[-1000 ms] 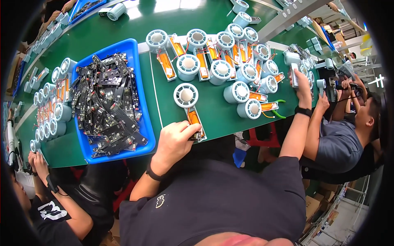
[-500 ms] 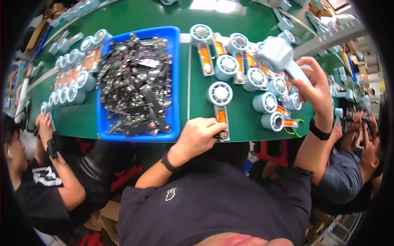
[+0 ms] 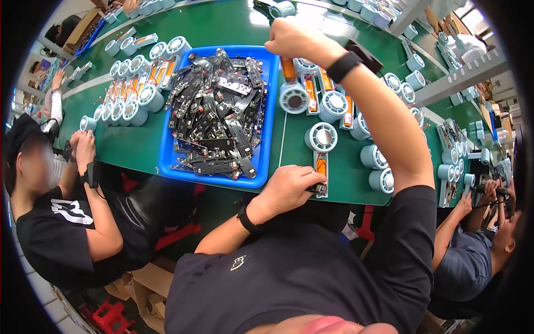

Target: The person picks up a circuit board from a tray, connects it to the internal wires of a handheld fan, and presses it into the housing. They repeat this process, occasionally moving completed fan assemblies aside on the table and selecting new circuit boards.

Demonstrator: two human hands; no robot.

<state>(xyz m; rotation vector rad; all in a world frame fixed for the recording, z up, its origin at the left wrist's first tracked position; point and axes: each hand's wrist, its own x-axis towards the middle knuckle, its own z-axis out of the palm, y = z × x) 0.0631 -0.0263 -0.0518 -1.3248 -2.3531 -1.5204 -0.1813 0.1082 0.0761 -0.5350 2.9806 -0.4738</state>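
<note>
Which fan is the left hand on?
The fan whose handle runs straight toward the near edge of the table, with the left hand at its end; the neighbouring fans sit farther back or to its right.

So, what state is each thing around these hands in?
Blue tray: heaped with loose circuit boards.
Nearest handheld fan: handle open, orange battery exposed.
Dark circuit board: at that handle's near end, partly covered by fingers.
Left hand: curled, gripping there.
Right hand: curled, arm outstretched; anything held is hidden.
Left-side fan cluster: grouped closely, orange batteries visible.
Black wristbands: worn, one per wrist.
</note>
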